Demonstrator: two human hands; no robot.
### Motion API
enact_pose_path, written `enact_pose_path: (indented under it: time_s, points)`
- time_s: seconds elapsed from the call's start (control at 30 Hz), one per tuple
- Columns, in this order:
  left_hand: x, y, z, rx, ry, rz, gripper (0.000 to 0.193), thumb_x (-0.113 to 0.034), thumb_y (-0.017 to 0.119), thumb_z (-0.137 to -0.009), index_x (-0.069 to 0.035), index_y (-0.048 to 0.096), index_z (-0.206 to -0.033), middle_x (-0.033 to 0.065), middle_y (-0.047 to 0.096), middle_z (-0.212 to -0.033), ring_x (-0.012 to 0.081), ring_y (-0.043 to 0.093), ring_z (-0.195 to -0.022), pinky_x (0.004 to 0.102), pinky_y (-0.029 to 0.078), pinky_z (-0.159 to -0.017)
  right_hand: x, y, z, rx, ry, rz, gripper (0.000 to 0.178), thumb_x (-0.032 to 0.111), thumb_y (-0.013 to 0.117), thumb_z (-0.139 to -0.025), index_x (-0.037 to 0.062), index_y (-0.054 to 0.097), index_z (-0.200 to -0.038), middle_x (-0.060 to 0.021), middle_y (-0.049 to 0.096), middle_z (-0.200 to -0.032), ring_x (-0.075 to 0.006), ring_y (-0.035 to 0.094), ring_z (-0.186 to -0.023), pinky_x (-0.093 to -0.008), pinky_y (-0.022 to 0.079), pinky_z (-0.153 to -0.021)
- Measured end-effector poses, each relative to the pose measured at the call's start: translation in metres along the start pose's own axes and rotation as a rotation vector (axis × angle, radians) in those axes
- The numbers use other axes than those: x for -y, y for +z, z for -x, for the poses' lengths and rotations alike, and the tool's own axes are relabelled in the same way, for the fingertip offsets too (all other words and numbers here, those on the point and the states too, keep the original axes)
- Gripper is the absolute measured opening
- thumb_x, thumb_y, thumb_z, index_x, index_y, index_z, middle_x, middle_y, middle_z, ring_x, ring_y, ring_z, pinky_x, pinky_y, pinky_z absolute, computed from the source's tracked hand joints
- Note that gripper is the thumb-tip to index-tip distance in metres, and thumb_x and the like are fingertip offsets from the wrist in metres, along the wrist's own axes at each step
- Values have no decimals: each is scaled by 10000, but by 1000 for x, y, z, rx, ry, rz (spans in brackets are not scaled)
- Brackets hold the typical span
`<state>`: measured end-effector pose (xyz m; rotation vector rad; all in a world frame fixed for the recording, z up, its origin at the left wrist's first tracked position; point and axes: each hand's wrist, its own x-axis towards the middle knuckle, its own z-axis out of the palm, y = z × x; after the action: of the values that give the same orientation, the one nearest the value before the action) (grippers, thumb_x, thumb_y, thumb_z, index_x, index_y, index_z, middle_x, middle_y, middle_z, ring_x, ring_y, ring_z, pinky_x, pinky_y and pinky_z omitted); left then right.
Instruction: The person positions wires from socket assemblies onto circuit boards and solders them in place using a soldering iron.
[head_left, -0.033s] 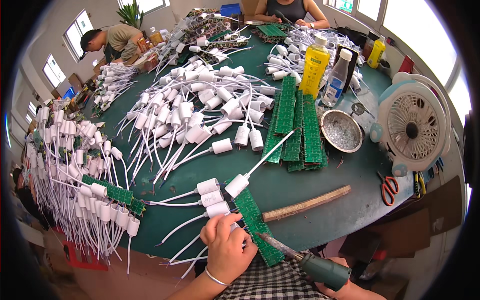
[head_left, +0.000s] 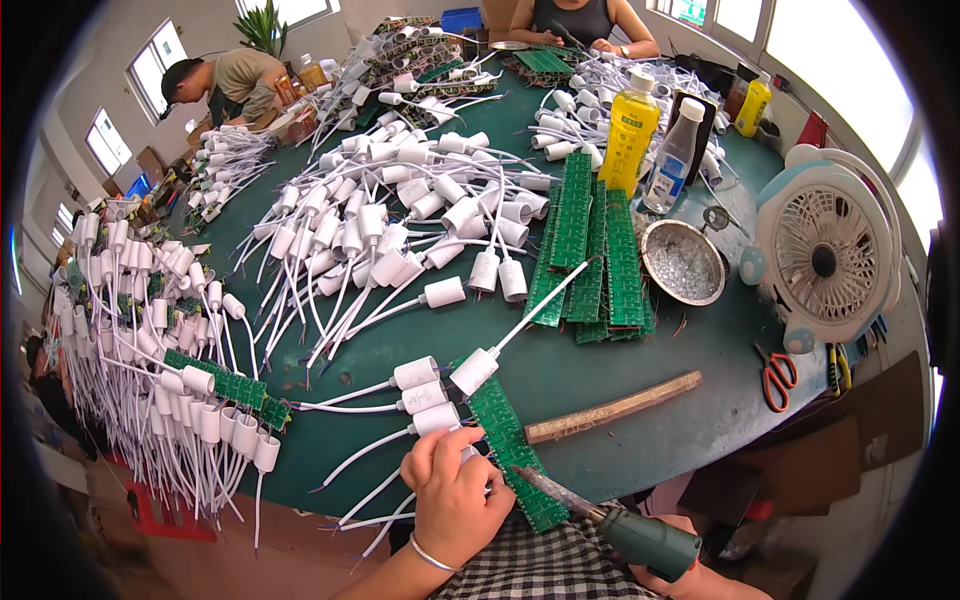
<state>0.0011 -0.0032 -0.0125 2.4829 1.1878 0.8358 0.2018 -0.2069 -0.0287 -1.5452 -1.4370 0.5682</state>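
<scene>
A long green circuit board (head_left: 500,420) lies slanted at the table's near edge, its lower end over a checked cloth. White lamp holders (head_left: 421,397) with white cables sit in a row along its left side; another lamp holder (head_left: 474,371) lies across its top end. My left hand (head_left: 452,498) bends over the board's left edge, fingers and thumb pinched together; what they grip is hidden. White cables come out left of that hand. My right hand (head_left: 672,548), partly hidden, grips a soldering iron (head_left: 640,540) by its green handle. The iron's tip touches or nearly touches the board.
A wooden strip (head_left: 612,407) lies right of the board. Beyond are stacked circuit boards (head_left: 570,215), a metal bowl (head_left: 684,262), bottles (head_left: 630,130), a fan (head_left: 825,258) and red-handled scissors (head_left: 778,378). Lamp holders (head_left: 370,220) heap mid-table and hang at left (head_left: 160,320). Two people work farther off.
</scene>
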Motion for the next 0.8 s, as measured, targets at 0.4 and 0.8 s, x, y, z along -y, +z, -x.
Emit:
enact_pose_path:
  time_s: [0.4,0.8]
  points:
    - [0,1,0,-11,-3,-4,188,-42,696,-598,-99,539,-685,86,570,-1170,364,436,-1121,482,282,-968,-1,0,4,-3,56,13,521,82,765,-710,-39,557,-1172,-178,605,-1087,-325,593,-992,-420,452,-910]
    - [1,2,0,-20,-22,16,165,-67,688,-634,-94,536,-692,102,560,-1192,375,436,-1123,488,282,-976,4,0,-2,-16,78,-41,493,72,764,-713,-22,568,-1156,-167,605,-1074,-320,584,-986,-415,446,-904]
